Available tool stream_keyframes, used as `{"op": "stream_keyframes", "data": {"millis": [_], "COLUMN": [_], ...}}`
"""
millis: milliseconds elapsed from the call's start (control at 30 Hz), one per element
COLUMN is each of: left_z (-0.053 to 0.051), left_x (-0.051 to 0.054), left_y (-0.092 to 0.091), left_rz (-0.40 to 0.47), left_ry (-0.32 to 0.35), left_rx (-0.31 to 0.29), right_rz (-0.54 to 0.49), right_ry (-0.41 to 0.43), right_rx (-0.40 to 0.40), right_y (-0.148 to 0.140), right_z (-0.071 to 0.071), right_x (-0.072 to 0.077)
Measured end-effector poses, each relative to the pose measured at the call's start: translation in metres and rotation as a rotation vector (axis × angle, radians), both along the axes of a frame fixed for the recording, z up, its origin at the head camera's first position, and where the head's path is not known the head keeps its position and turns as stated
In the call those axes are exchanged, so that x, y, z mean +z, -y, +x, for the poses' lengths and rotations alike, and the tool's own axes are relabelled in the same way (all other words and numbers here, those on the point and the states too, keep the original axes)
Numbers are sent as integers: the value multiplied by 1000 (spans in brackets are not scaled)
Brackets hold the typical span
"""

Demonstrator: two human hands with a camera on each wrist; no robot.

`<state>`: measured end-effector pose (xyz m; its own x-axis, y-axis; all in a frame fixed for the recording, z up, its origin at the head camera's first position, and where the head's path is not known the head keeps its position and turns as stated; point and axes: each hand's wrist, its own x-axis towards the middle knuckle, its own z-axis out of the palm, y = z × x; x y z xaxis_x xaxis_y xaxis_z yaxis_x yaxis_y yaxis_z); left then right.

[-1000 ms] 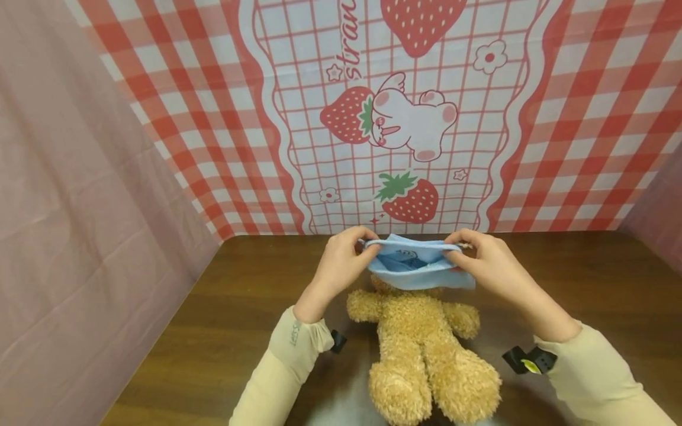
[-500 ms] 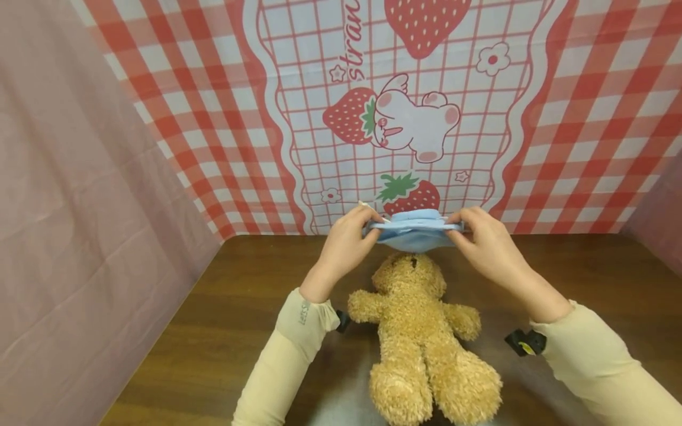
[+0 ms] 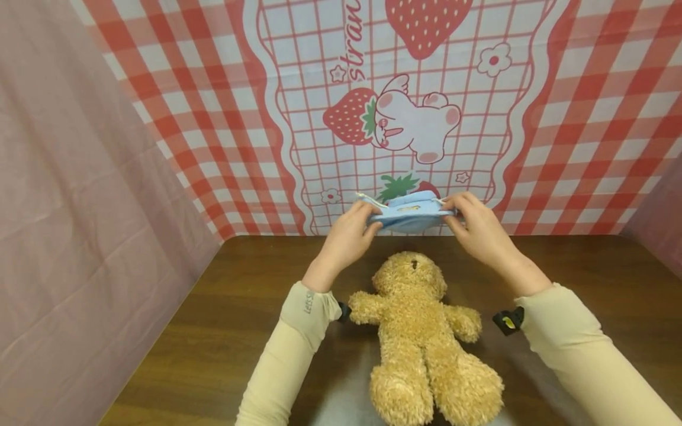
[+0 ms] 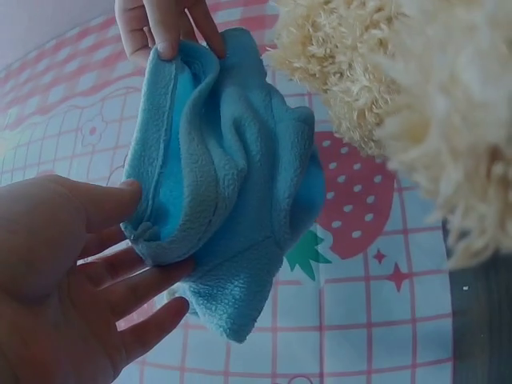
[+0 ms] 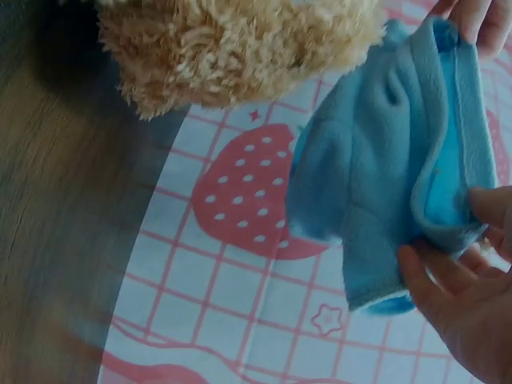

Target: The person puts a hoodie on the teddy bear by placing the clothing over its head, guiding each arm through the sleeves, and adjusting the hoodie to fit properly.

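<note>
We count one light-blue fleece garment [image 3: 410,220], raised between two bare hands; the left hand [image 3: 348,234] and right hand [image 3: 479,231] each pinch its hem. One golden-brown plush bear [image 3: 412,319] lies below and nearer us than both hands. Our wrist views show into the garment's gaping hem; only the head view shows the brown wood-grain table's [image 3: 224,307] full spread and, left of the left hand, a pink curtain [image 3: 80,207]. Beyond both hands hangs a red-and-white strawberry-printed cloth [image 3: 597,118].

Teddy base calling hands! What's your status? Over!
Left hand, right hand: holding up blue cloth by its rim. Teddy bear lying on table. Nothing seen in the way.
</note>
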<state>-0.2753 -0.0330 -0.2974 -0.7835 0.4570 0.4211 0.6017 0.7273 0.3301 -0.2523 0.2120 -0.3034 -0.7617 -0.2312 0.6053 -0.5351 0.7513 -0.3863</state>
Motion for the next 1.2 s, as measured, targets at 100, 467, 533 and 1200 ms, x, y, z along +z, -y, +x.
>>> {"op": "stream_keyframes", "data": {"millis": [100, 467, 533, 1200], "left_z": [-2, -18, -22, -30], "left_x": [0, -19, -27, -71], "left_y": [-1, -3, -3, 1], "left_rz": [-25, -76, -86, -217], "left_ry": [-1, 184, 227, 459], "left_rx": [1, 27, 17, -99], "right_rz": [-3, 10, 16, 141], "right_ry": [-28, 119, 156, 398], "right_rx": [22, 29, 24, 30], "right_y": [-2, 1, -1, -1], "right_z": [-8, -29, -30, -31], "right_x": [-2, -19, -26, -72]}}
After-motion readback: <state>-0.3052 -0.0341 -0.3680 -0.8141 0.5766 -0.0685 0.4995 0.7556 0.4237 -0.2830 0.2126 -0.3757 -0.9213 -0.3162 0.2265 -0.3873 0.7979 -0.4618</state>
